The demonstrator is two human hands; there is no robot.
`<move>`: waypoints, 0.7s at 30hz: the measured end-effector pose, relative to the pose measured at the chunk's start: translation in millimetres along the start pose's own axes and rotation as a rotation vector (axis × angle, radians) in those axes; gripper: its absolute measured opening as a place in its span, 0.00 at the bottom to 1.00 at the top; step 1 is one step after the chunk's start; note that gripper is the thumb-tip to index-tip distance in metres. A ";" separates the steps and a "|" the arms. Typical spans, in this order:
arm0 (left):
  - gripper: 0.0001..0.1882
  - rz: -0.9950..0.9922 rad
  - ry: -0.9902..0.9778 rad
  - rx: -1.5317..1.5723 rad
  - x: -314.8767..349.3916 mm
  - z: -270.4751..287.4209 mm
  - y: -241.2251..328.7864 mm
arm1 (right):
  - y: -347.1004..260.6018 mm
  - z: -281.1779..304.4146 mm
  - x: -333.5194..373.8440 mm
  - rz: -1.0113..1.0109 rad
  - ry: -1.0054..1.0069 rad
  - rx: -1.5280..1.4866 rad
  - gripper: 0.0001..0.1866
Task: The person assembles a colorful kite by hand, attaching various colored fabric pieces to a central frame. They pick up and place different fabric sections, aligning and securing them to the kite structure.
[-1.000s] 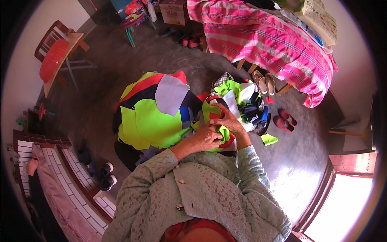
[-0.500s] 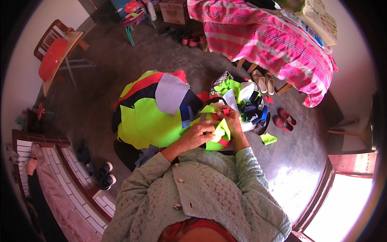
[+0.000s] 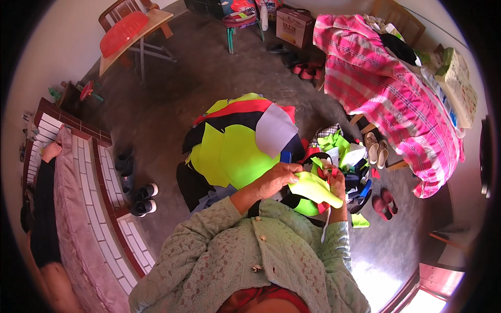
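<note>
Head view: the left hand [image 3: 276,178] clamps the left end of a yellow-green fabric piece [image 3: 312,189] between thumb and fingers. The piece is in front of the torso, between the two hands. Its long axis runs obliquely from upper left to lower right; the tapered end points to the lower right, over the right wrist. The right hand [image 3: 336,183] has its fingers bent next to small red and green scraps; the piece partly covers this hand, so whether the fingers are closed on anything cannot be told. A white strip [image 3: 326,225] hangs below the piece.

Just beyond the left hand, a rounded pile of fabric panels [image 3: 245,156] presents yellow-green, grey, red and dark surfaces. Beyond the right hand, a checked cloth container [image 3: 324,132] bears yellow-green, white, dark and blue scraps [image 3: 339,146]; the heap hides most of it. One loose scrap [image 3: 359,220] lies on the floor [image 3: 162,104]. Farthest away stands a carton [image 3: 294,28]; its contents are not visible.
</note>
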State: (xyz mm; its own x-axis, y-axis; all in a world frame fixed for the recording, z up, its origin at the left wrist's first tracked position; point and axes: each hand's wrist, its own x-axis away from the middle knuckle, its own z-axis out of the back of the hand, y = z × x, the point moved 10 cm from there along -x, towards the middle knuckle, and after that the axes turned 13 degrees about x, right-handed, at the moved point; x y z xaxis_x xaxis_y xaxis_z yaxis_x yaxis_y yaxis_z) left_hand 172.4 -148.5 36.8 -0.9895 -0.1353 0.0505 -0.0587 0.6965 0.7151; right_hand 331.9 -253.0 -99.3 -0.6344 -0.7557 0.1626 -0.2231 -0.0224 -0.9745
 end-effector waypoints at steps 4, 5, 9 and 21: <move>0.23 -0.081 0.078 0.125 4.2 22.5 24.6 | -10.1 -12.1 6.9 -0.004 -0.009 -0.111 0.10; 0.25 -0.078 0.031 0.110 1.9 21.0 34.0 | -15.1 -11.3 7.6 0.008 0.036 -0.074 0.10; 0.29 -0.139 0.071 0.143 -2.7 27.8 73.8 | -20.7 -9.5 9.1 0.007 0.073 0.016 0.10; 0.13 -0.425 0.304 0.020 35.8 174.7 192.3 | -11.5 -4.0 4.9 0.018 0.075 0.068 0.11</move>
State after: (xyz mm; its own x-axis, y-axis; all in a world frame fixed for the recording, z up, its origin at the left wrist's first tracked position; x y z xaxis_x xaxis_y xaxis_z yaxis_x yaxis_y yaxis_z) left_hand 102.7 103.7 54.4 -0.7953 -0.6050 -0.0390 -0.4520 0.5488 0.7032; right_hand 328.4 -253.8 -86.6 -0.6924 -0.7051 0.1531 -0.1616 -0.0553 -0.9853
